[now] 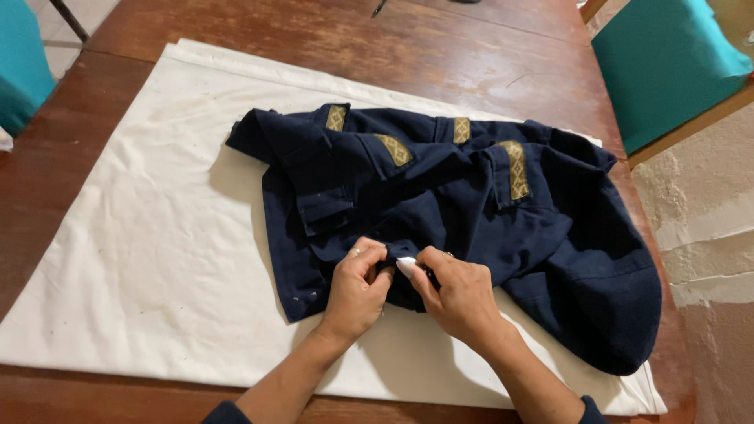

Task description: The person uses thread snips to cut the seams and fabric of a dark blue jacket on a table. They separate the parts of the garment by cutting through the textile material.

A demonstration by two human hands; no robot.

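Note:
A crumpled navy blue garment (471,212) with gold patterned tabs lies on a white cloth (157,259) spread over a wooden table. My left hand (357,290) pinches a fold of the navy fabric at the garment's near edge. My right hand (455,294) grips the same fold just to the right, and a small white tag (406,265) shows between the fingers. Both hands touch each other at the fingertips. A ring is on each hand.
The wooden table (440,47) extends beyond the cloth at the back and the left. A teal chair seat (667,63) stands at the right, another teal object (20,63) at the far left. A pale rough wall or floor (707,235) lies right of the table.

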